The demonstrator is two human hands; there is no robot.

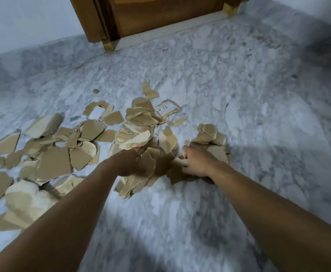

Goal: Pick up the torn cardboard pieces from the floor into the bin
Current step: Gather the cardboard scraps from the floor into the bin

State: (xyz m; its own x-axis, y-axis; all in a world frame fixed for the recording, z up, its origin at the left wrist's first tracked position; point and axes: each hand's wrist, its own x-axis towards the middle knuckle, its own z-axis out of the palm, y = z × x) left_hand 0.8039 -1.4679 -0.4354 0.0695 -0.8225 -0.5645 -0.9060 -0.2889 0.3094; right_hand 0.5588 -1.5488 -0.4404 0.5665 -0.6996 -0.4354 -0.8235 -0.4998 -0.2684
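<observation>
At floor level, centre of view, the fingers [185, 154] of the right hand [197, 160] are curled tight, thumb underneath, clamped on the three o'clock side of a bundle of cardboard pieces [156, 163]. The left hand [128, 162] meets the same bundle from nine o'clock; it is motion-blurred, but its fingers appear hooked into the pieces rather than flat. The bundle is pressed between both hands, at or just above the marble floor [239, 85]; contact with the floor cannot be confirmed. Assessment: gathering step in hand, task far from complete, since the bulk of the litter lies unpicked. Loose torn pieces [54, 163] spread from seven o'clock round to twelve o'clock of the hands, overlapping; a small clump [209, 134] sits just beside the right hand at one o'clock. Count: two hands, one held bundle, loose pieces several dozen by estimate, exact figure unobtainable owing to overlap and blur; one carries a white printed label [166, 108]. One wooden door [160, 14] at twelve o'clock, far edge. Bin: none in view. Next move, in my judgement, calls for a firm squeeze from both sides, a level lift so small scraps do not slip out below, and a turn to locate the bin.
</observation>
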